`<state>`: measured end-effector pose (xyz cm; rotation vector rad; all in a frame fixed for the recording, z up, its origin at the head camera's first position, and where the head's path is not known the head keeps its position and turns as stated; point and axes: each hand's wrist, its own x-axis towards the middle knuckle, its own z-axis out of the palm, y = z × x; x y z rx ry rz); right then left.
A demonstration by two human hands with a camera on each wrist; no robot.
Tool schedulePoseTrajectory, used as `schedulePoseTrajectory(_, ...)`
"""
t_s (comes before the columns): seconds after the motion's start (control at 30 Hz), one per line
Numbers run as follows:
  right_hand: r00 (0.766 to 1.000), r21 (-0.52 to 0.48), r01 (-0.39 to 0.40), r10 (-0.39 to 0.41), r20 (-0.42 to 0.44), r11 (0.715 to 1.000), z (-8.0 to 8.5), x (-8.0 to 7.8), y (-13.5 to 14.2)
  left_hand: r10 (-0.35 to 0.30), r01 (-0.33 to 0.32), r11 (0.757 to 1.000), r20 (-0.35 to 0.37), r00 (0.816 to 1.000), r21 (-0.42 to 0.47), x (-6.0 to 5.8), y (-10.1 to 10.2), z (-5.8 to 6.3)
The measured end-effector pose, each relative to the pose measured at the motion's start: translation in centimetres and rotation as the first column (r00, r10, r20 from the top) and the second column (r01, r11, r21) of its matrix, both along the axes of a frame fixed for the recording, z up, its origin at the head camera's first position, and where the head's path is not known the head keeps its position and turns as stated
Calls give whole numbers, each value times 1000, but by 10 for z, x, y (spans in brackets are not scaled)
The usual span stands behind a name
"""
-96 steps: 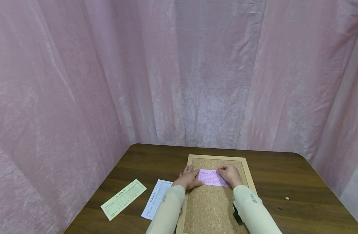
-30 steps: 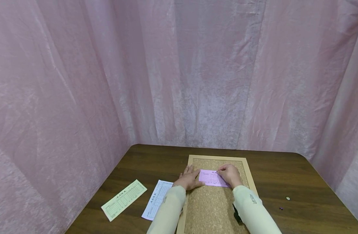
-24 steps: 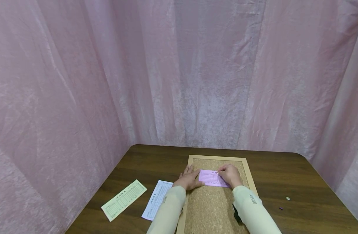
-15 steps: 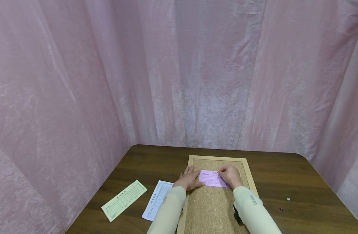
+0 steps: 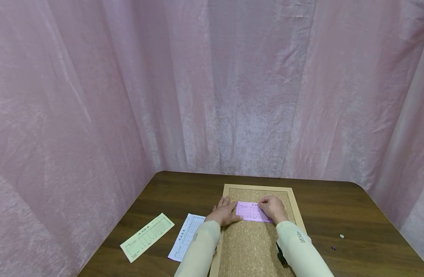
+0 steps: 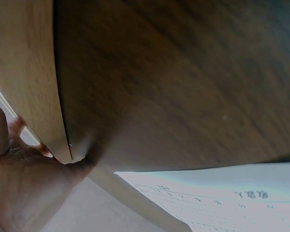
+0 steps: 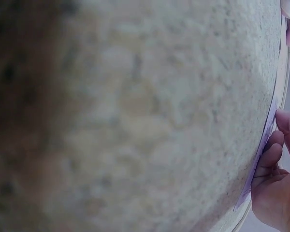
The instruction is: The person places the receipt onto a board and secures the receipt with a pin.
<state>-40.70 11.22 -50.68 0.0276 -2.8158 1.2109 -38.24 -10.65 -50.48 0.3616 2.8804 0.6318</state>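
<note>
The left hand (image 5: 224,214), fingers apart, lies across the edge of the board (image 5: 250,246) and touches the pink slip (image 5: 248,211) there, probably to keep it steady. The right hand (image 5: 272,208) pinches a small thing (image 5: 257,204), not identifiable, at the slip's top. Only the right wrist view shows its lower fingers (image 7: 269,158) curled against the slip.

Pink curtains (image 5: 250,96), apparently wooden table (image 5: 336,207)
</note>
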Motion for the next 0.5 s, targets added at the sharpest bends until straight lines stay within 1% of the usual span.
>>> schedulePoseTrajectory(0.2, 999, 25, -8, 9, -38, 1000, 0, -1, -1, -3, 3, 1000, 0, 1000, -5, 0, 0, 1)
schedulePoseTrajectory(0.5, 999, 65, -9, 12, -49, 998, 1, -1, -2, -2, 2, 1000, 0, 1000, -8, 2, 0, 3)
